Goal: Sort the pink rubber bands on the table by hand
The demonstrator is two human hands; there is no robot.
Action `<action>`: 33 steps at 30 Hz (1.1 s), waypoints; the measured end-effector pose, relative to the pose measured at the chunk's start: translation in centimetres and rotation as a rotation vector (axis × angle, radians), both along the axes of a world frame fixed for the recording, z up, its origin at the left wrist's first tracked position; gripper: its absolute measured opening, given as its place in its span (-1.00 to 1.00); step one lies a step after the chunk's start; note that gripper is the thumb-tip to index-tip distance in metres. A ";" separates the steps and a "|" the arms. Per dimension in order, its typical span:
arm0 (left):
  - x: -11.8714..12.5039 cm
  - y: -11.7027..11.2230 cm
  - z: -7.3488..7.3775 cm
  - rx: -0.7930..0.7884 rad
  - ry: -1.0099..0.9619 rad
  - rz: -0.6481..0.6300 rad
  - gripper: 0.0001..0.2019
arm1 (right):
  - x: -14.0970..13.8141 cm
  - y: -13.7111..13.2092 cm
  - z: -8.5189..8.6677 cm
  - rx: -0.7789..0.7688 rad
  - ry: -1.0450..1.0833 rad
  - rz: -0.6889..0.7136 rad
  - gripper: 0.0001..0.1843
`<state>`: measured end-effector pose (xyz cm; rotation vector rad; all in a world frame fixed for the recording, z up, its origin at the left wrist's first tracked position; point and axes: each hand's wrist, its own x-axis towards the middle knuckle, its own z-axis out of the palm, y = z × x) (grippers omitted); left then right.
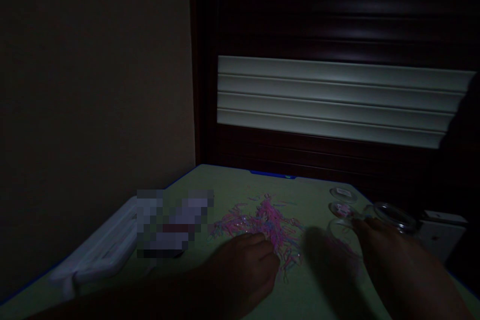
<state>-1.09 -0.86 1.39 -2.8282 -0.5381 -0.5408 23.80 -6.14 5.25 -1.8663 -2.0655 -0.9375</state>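
A loose pile of small, slender pink and pale blue pieces (268, 220) lies spread over the middle of the table; the dim light hides their exact kind. My left hand (249, 265) rests at the near side of this pile, its fingers curled and pressed together, with the fingertips hidden. On the right, my right hand (390, 245) has its fingers at the rim of a clear round container (330, 234), which has some pink pieces in it. Just beyond it stand a small round container (341, 210) with pink contents and a clear round lid (343, 194).
Another clear round container (393, 215) sits behind my right hand, near a white box (442, 235) at the table's right edge. A white tray-like item (101, 245) and a blurred-out object (176, 225) are on the left. The table (221, 175) meets a wall and dark panelling.
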 end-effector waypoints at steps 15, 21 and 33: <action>0.1 0.1 0.0 0.002 -0.006 -0.020 -0.91 | -0.3 -0.1 0.1 -0.098 0.054 -0.056 -0.53; 0.1 0.1 0.0 -0.010 -0.008 -0.007 -0.91 | -0.5 -0.1 0.2 -0.073 0.062 -0.052 -0.54; 0.0 0.1 0.1 -0.021 -0.011 -0.015 -0.93 | -0.4 -0.2 0.4 -0.052 0.066 0.007 -0.53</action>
